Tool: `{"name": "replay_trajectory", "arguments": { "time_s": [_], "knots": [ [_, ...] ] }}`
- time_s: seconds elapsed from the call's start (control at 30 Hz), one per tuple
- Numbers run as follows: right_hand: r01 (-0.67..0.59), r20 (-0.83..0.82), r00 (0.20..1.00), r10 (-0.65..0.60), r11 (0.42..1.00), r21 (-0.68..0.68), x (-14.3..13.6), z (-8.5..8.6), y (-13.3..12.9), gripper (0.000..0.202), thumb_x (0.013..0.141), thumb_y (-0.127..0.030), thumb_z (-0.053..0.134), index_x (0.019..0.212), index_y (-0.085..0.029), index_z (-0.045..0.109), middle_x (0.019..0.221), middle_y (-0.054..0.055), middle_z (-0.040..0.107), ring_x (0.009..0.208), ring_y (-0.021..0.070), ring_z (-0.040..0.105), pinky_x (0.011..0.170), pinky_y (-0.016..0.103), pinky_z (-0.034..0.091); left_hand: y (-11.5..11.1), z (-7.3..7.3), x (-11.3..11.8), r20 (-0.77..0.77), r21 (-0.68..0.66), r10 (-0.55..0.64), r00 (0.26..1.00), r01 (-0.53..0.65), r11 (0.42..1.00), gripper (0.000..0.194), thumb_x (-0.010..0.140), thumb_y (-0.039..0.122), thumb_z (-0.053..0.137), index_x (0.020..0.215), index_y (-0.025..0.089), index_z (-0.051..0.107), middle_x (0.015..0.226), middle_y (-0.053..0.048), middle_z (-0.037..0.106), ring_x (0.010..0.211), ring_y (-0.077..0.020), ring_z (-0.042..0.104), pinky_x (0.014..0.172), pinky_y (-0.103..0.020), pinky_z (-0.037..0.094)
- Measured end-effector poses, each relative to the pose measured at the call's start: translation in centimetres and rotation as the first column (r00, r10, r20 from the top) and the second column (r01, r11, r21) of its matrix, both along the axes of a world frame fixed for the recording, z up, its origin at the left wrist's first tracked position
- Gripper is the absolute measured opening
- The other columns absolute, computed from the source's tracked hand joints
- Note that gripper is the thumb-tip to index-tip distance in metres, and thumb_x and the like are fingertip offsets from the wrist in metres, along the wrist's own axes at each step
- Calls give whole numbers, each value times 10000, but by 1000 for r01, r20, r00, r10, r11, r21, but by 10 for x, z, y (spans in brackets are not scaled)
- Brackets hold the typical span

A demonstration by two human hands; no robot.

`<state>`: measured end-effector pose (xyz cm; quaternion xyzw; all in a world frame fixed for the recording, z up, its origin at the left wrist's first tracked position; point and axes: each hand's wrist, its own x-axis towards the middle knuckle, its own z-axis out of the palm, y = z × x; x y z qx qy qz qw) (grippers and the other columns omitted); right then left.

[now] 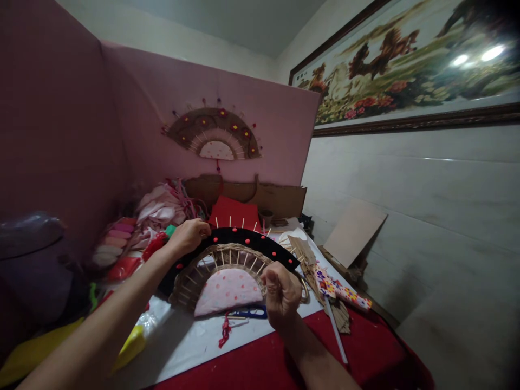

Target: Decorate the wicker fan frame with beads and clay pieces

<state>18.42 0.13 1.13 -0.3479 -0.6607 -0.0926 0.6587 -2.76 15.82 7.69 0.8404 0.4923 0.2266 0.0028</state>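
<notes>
A decorative half-round fan [229, 292] stands tilted up on the table in front of me. It has a pale dotted half-disc at its base, woven wicker, thin wooden sticks and a black band [254, 239] with several red dots. Bare stick ends poke out above the band. My left hand [189, 237] is closed at the fan's upper left edge, fingers pinched against the band. My right hand [283, 290] is closed by the fan's right side, thumb pressed on the curled fingers; what lies in them is hidden. A red tassel [225, 331] hangs below the base.
Blue-handled scissors [254, 312] lie below the fan. To the right are a flower-patterned glue gun [339, 290] and torn cardboard [304, 252]. Red sheets [233, 213] and pink cloth [162, 203] sit behind. A finished-looking fan [217, 132] hangs on the pink panel.
</notes>
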Motion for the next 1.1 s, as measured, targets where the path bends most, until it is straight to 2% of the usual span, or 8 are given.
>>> {"name": "replay_trajectory", "arguments": {
  "time_s": [0.27, 0.4, 0.53, 0.63, 0.7, 0.8, 0.93, 1.1],
  "knots": [
    [11, 7, 1000, -11, 1000, -8, -1, 2, -1, 211, 887, -132, 382, 719, -182, 499, 618, 0, 504, 575, 124, 512, 541, 255, 364, -6, -2, 5, -119, 75, -24, 993, 33, 997, 166, 728, 105, 442, 723, 207, 573, 821, -38, 595, 792, -189, 541, 613, -265, 329],
    [25, 14, 1000, -25, 1000, -15, -1, 1, -1, 214, 890, -139, 385, 717, -181, 504, 612, 1, 505, 578, 125, 514, 533, 254, 366, -3, 5, 4, 284, -35, -65, 957, 78, 996, 85, 715, 164, 486, 641, 186, 520, 663, 4, 536, 640, -139, 474, 580, -239, 314],
    [32, 10, 999, -32, 999, -16, -1, -1, 0, 219, 895, -147, 384, 712, -181, 500, 613, 3, 510, 576, 127, 515, 531, 253, 368, -8, 29, 5, 627, -94, -103, 772, 207, 974, 97, 703, 244, 514, 658, 178, 459, 566, 50, 420, 500, -77, 362, 493, -200, 293],
    [29, 2, 1000, -29, 999, -23, -1, -1, 0, 227, 897, -157, 385, 702, -182, 497, 611, 1, 510, 567, 125, 513, 529, 250, 365, -29, 53, 10, 891, -101, -111, 441, 431, 897, 184, 658, 265, 610, 693, 178, 451, 563, 69, 385, 435, -43, 274, 421, -185, 214],
    [26, 0, 1000, -26, 999, -27, -1, -2, 0, 225, 896, -158, 384, 704, -182, 500, 612, 1, 510, 571, 126, 515, 531, 250, 364, -49, 70, 16, 958, -41, -128, 258, 564, 825, 223, 622, 234, 660, 686, 175, 455, 584, 58, 406, 463, -44, 325, 423, -179, 225],
    [9, -3, 1000, -9, 1000, -25, 0, -3, 0, 223, 896, -157, 378, 714, -182, 505, 614, 0, 508, 572, 128, 519, 538, 254, 366, -75, 88, 26, 980, 7, -138, 147, 658, 753, 223, 617, 204, 669, 676, 174, 456, 608, 43, 424, 506, -57, 391, 437, -180, 265],
    [-17, -58, 998, 18, 1000, 12, 0, -3, 0, 232, 903, -159, 362, 726, -181, 511, 635, 7, 511, 588, 133, 530, 553, 263, 384, -67, 85, 38, 955, -4, -178, 236, 612, 791, 216, 640, 249, 647, 711, 179, 455, 652, 22, 540, 475, -54, 404, 428, -176, 275],
    [-55, -156, 985, 68, 995, 87, 0, -2, 0, 256, 925, -173, 317, 776, -182, 525, 703, 33, 522, 665, 158, 542, 596, 301, 424, -9, 52, 40, 634, -44, -172, 754, 256, 966, 73, 601, 184, 594, 658, 146, 569, 577, 23, 547, 522, -81, 468, 507, -189, 361]
  ]
}}
